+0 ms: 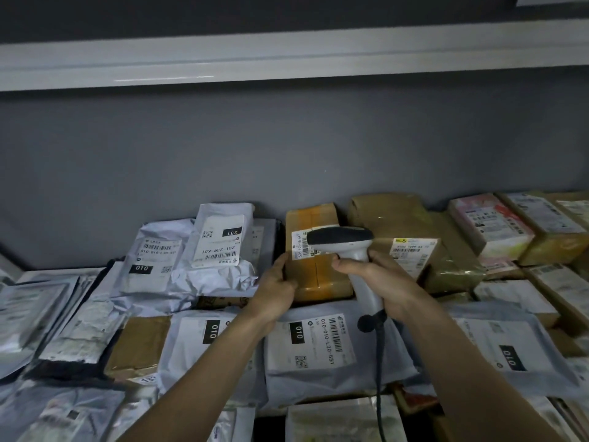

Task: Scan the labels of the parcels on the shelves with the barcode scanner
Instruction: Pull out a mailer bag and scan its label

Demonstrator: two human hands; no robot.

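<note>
Parcels crowd the shelf before us. Our right hand [379,279] grips the scanner [347,250] by its handle, head over the white label [301,248] of a brown box [314,250] at the back. Our left hand [280,282] holds that box's left side, fingers curled on it.

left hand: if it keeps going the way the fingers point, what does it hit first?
The left hand already holds the left side of the taped cardboard box; pushed on, it likely meets that box first, though depth is unclear.
</note>
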